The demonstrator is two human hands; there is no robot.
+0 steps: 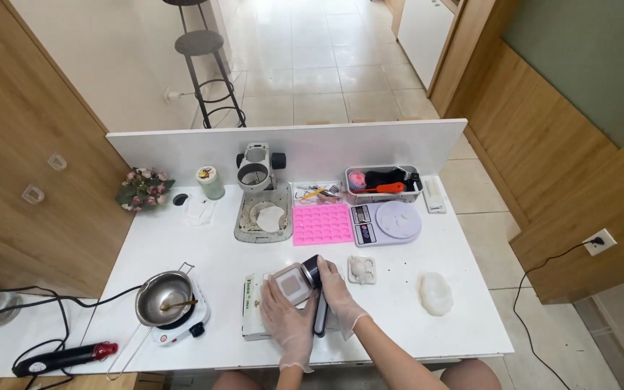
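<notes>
Your white surface (pixel 182 249) stands on a tiled floor (pixel 312 65) between wood panels. The metal bowl (pixel 162 295) holds a spoon; the grey bin (pixel 383 184) holds tools. Your left hand (pixel 288 318) lies with spread fingers on the square mould (pixel 292 285); your right hand (pixel 337 289) fingers wrap the black tool (pixel 320 318).

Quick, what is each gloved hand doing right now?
Left hand: open, fingers resting on the small square white mould.
Right hand: closed around the black handheld tool.

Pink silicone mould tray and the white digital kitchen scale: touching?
Cannot tell. In the head view the pink silicone mould tray and white digital kitchen scale sit side by side, edges very close; no clear gap or contact visible.
</notes>
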